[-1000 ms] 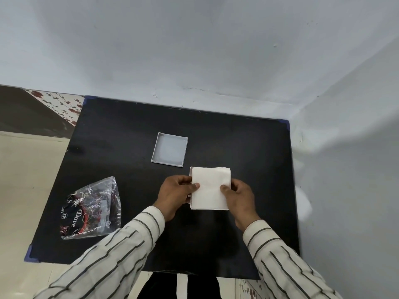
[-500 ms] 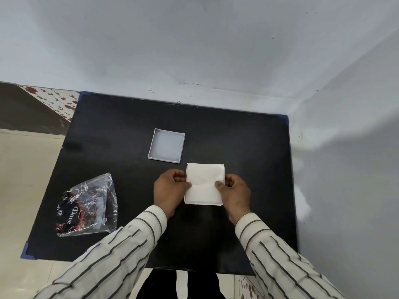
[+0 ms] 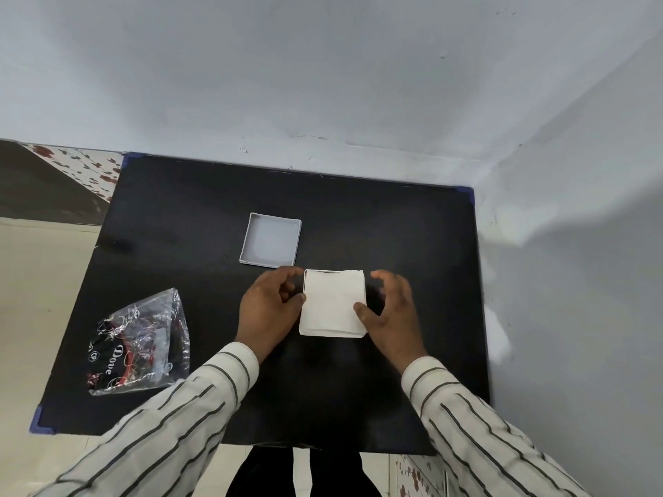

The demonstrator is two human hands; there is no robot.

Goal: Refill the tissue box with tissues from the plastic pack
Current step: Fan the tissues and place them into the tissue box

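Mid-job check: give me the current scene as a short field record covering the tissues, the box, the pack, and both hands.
tissue stack: white, folded, lying on the black table, outside the box
tissue box: open tray, looks empty, just beyond the stack toward the wall
plastic pack: crumpled, near the table's left edge, untouched
left hand: thumb at the stack's left edge, fingers curled
right hand: thumb on the stack's right side, fingers lifted off it
refill: not yet done

Bare table (image 3: 394,227) far right; plastic pack (image 3: 140,344) near left.
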